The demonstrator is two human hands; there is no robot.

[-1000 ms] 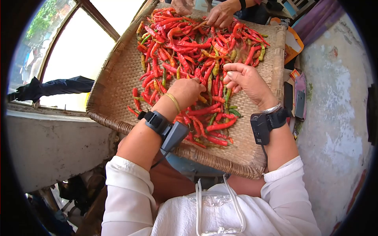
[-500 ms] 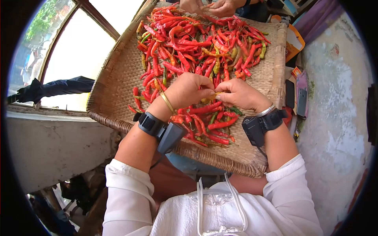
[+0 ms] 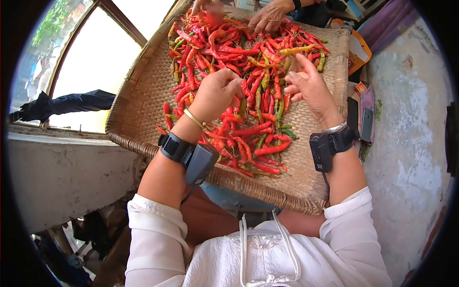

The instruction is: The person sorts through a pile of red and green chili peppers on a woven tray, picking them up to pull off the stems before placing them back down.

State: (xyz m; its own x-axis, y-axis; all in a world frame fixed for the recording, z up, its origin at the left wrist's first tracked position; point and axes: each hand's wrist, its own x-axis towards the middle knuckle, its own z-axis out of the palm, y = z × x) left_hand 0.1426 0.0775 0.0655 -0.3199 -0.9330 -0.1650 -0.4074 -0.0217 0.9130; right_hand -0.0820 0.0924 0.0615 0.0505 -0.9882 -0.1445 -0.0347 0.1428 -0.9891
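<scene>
Above the near part of a heap of red chili peppers (image 3: 248, 131), my left hand (image 3: 217, 93) is closed, thumb and index finger pressed together. Whatever it may hold is too small or hidden to make out. My right hand (image 3: 311, 91) hovers over the right side of the heap, fingers apart, holding nothing visible. Just beyond its index fingertip is a yellow-orange chili pepper (image 3: 297, 49). The peppers, mostly red with some green and yellowish ones, lie in a large woven basket tray (image 3: 306, 179).
Across the tray, another person's hand (image 3: 271, 16) reaches into the far peppers; their other hand (image 3: 208, 10) is blurred. A window with a dark umbrella (image 3: 81, 103) is at left. A phone (image 3: 366, 124) and a whitewashed wall (image 3: 411, 143) are at right.
My hands, together on a yellowish chili pepper before, have separated; the right moved up and right and opened. The other person's hands have moved apart too.
</scene>
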